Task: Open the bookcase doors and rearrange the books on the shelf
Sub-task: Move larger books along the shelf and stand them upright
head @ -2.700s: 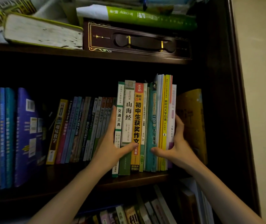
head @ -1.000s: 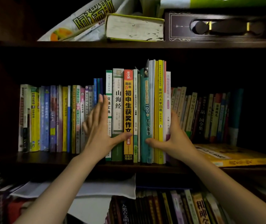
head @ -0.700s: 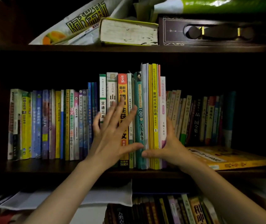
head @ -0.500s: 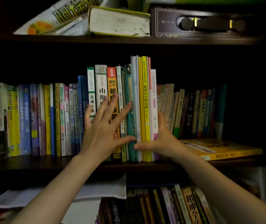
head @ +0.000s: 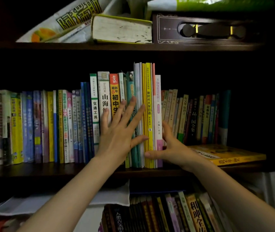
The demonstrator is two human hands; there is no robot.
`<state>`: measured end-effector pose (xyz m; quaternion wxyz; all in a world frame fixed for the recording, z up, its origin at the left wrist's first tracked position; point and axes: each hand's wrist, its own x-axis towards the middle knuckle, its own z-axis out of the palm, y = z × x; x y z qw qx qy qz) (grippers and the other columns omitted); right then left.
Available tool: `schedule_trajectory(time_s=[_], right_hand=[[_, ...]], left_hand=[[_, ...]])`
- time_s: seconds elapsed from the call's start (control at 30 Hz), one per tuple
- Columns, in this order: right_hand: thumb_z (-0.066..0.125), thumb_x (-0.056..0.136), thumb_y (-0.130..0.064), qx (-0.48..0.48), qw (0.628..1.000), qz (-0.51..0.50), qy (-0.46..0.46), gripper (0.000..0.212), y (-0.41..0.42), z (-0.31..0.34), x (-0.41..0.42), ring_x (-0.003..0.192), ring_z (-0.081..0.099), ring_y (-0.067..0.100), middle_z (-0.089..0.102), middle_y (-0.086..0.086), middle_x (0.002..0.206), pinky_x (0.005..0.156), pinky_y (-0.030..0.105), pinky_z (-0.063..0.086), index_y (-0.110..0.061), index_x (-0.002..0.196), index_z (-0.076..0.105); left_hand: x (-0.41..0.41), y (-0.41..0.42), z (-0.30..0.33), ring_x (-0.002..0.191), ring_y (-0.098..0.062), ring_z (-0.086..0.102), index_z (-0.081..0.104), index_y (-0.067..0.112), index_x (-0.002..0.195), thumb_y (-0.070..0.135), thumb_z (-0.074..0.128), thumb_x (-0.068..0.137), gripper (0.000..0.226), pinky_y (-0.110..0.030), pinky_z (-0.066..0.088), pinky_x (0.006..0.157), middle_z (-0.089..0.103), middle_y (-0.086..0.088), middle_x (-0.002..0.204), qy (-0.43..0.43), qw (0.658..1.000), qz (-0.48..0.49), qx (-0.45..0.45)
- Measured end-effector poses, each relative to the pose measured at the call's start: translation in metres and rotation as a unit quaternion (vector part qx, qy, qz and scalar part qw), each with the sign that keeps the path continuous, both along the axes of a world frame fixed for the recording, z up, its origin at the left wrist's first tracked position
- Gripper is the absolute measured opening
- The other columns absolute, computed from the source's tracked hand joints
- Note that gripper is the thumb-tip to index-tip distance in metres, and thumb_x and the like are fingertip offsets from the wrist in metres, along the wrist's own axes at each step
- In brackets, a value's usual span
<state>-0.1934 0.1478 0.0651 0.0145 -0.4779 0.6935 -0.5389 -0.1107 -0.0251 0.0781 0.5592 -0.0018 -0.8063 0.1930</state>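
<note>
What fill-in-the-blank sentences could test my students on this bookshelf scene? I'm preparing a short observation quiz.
1. The left hand lies with fingers spread flat against the ____ of the upright books.
2. The right hand touches the pink and white book, just left of a yellow book that lies ____ on the shelf.
3. On the shelf above, the thick book sits to the ____ of the dark box.

Missing words: spines; flat; left
</note>
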Motion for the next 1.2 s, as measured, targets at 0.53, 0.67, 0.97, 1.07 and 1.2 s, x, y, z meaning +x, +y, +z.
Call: schedule_trajectory(time_s=[0.53,0.67,0.97,1.07,1.2], right_hand=[[0.071,0.057,-0.052,-0.01,0.965,-0.166,0.2,0.11,0.066,-0.002,0.031,0.133,0.03,0.003,0.027,-0.015,0.151,0.094,0.011,0.037,-0.038,0.149,0.011],[0.063,0.058,-0.063,0.037,0.94,-0.23,0.251,0.094,0.105,-0.013,0.016,0.128,0.032,-0.005,0.035,-0.026,0.136,0.103,0.02,0.034,-0.039,0.143,0.03],[0.073,0.072,-0.051,0.15,0.881,-0.289,0.343,0.065,0.123,-0.034,-0.008,0.125,0.046,0.008,0.053,-0.015,0.134,0.101,0.024,0.037,-0.036,0.132,0.052],[0.075,0.073,-0.045,0.144,0.875,-0.287,0.361,0.055,0.125,-0.029,-0.004,0.099,0.05,-0.006,0.059,-0.025,0.11,0.081,0.009,0.038,-0.037,0.124,0.058],[0.057,0.072,-0.059,0.077,0.88,-0.278,0.377,0.049,0.128,-0.021,0.007,0.078,0.055,-0.01,0.057,-0.027,0.075,0.061,0.012,0.042,-0.032,0.111,0.069]], left_hand=[[0.006,0.008,-0.002,0.146,-0.02,-0.005,-0.002,0.034,0.151,0.064,0.018,0.091,0.069,-0.042,-0.008,0.112,-0.008,0.0,0.159,-0.016,1.0,0.003,0.017],[0.003,0.018,-0.007,0.145,-0.017,-0.01,0.0,0.032,0.151,0.063,0.018,0.091,0.071,-0.044,-0.006,0.113,-0.013,0.0,0.159,-0.011,0.998,-0.029,0.06],[-0.007,0.04,-0.028,0.146,-0.023,-0.011,0.007,0.041,0.149,0.059,0.026,0.091,0.064,-0.05,-0.006,0.111,-0.014,-0.003,0.159,-0.001,0.993,-0.056,0.1],[-0.006,0.043,-0.032,0.146,-0.025,-0.008,0.007,0.041,0.149,0.058,0.026,0.093,0.062,-0.048,-0.006,0.111,-0.012,-0.003,0.159,0.004,0.994,-0.047,0.1],[-0.003,0.045,-0.031,0.146,-0.024,-0.009,0.009,0.041,0.149,0.06,0.023,0.093,0.061,-0.043,-0.008,0.112,-0.011,-0.002,0.159,-0.004,0.992,-0.055,0.114]])
